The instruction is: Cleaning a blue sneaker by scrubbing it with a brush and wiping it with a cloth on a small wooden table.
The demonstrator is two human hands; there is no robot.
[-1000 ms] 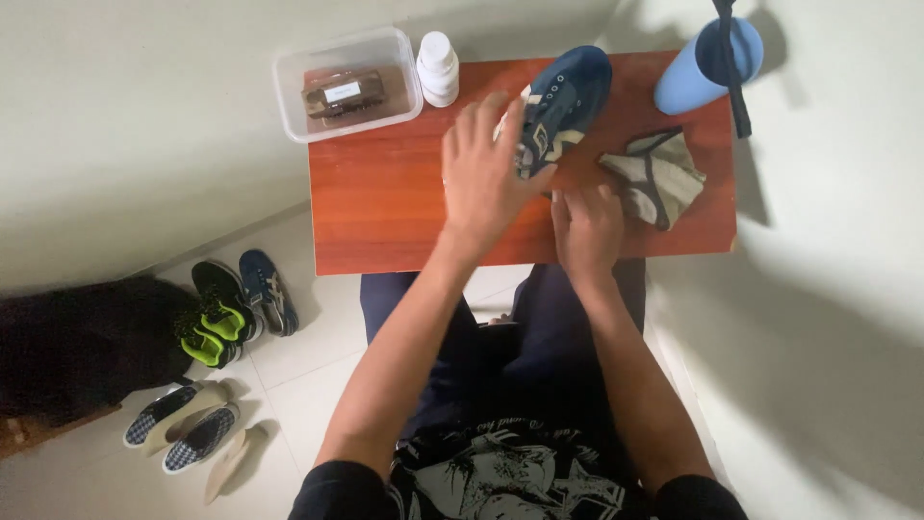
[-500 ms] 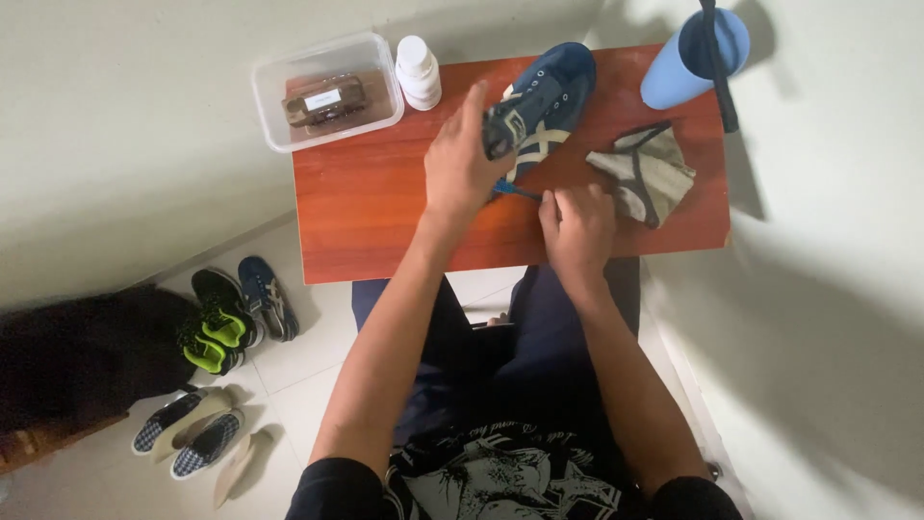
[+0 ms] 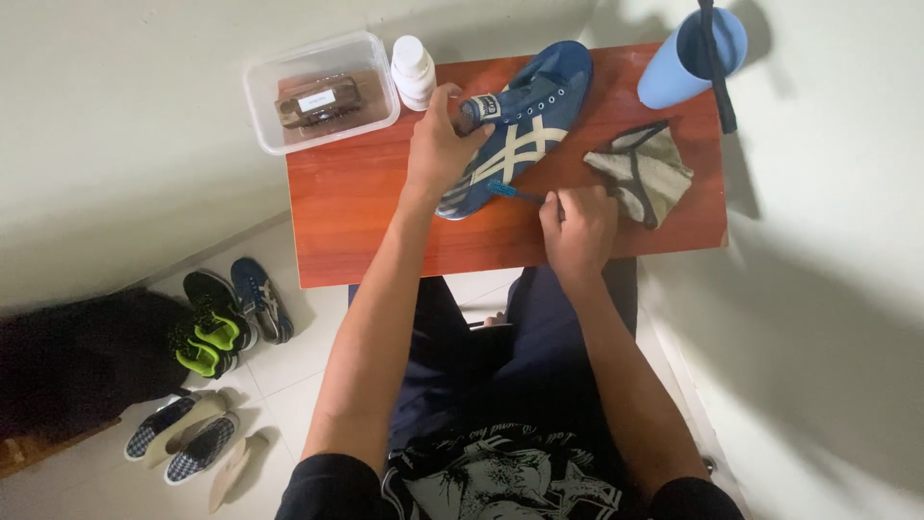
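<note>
A blue sneaker (image 3: 525, 120) with cream stripes lies on its side on the red-brown wooden table (image 3: 366, 202), toe toward the far right. My left hand (image 3: 438, 144) grips it at the heel and collar. My right hand (image 3: 577, 226) rests on the table just right of the shoe and is shut on a thin blue-handled brush (image 3: 515, 192) whose tip points at the shoe's side near the sole. A crumpled beige and dark cloth (image 3: 643, 171) lies right beside my right hand.
A clear plastic box (image 3: 320, 91) with a brown object inside overhangs the table's far left corner. A white bottle (image 3: 412, 70) stands next to it. A light blue cup (image 3: 688, 56) with a dark handle sticking out is far right. Several shoes (image 3: 226, 318) lie on the floor at left.
My left hand has turned the sneaker onto its side, striped side up, and shifted to its heel. My right hand stayed put, and the brush now shows at the shoe.
</note>
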